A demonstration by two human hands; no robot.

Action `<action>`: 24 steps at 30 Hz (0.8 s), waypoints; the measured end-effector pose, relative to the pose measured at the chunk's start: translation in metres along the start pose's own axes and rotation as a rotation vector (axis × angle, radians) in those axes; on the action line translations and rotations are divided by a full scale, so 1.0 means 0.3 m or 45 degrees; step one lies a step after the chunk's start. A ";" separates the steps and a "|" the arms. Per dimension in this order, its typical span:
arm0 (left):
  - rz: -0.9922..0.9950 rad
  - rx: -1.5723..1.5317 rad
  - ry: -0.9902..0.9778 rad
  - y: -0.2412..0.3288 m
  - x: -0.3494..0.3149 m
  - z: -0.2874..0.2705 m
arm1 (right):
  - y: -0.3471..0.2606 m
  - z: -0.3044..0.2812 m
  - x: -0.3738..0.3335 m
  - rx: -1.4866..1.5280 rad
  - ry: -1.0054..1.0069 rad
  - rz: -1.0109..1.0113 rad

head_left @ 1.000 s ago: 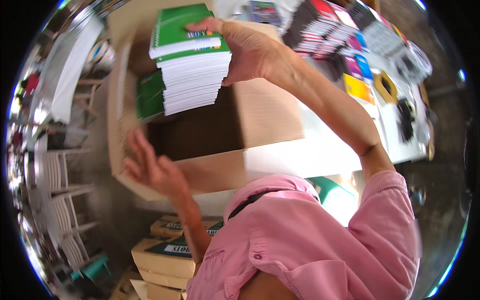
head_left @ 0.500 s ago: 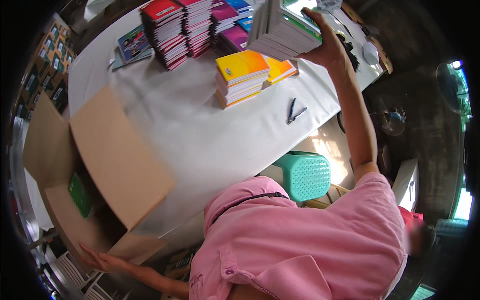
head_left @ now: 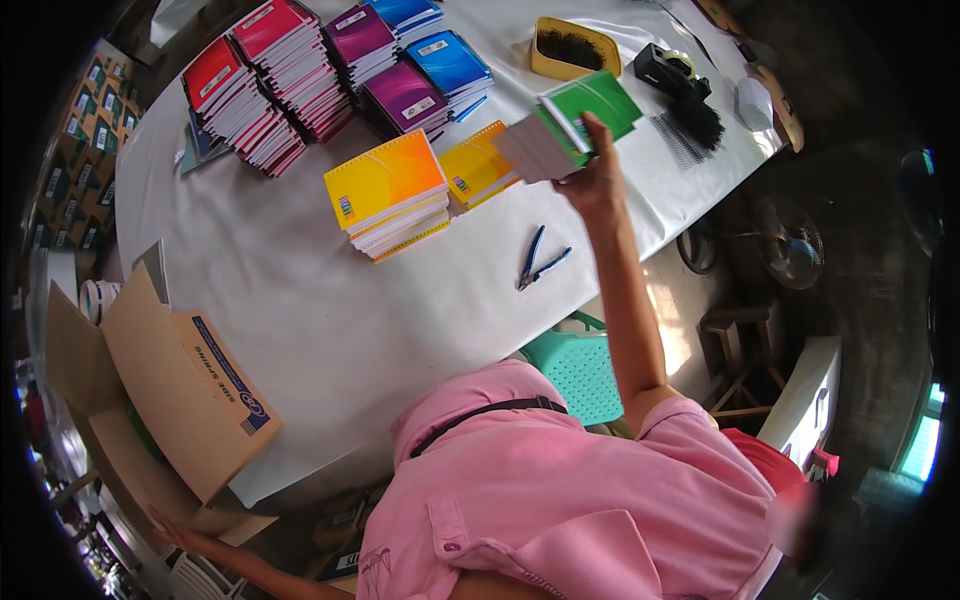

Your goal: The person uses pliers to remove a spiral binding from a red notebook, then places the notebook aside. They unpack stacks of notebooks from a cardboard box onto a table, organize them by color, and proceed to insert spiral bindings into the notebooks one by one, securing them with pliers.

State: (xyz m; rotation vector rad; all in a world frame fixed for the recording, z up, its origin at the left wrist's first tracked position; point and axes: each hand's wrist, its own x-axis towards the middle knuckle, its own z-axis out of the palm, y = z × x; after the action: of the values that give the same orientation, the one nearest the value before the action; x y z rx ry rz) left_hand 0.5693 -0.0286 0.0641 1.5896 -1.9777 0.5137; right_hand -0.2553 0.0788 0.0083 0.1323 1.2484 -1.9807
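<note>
Item under inspection: a stack of green-covered, white-paged notebooks (head_left: 562, 132), held at the upper centre-right of the frame, by the far side of the white-covered counter (head_left: 300, 300). Its long axis slants from lower left to upper right. The green cover end points to the upper right; the pale page edges face the lower left. The person's right hand (head_left: 597, 182) is clamped on the stack's near side: one digit lies over the green cover, the remaining fingers pass beneath, partly hidden. The stack therefore sits above and to the left of the palm.

The left hand (head_left: 190, 538), at the lower left of the frame, is stretched out with nothing visible in its grasp, just beside an open brown cardboard box (head_left: 190, 395); contact cannot be confirmed.

I note a pile of yellow-orange spiral notebooks (head_left: 388, 185) at the centre, another low yellow-orange pile (head_left: 475, 168) near the held stack, and blue-handled pliers (head_left: 541, 262) below.
</note>
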 end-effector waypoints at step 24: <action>0.058 0.031 0.040 0.059 -0.003 -0.005 | 0.167 0.170 -0.103 -0.703 -0.365 0.294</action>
State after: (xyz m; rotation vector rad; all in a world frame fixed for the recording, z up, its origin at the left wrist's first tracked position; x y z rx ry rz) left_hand 0.5524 -0.0228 0.0653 1.5448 -1.9950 0.5794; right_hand -0.1858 0.0440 0.0123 -0.2614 1.4620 -1.3473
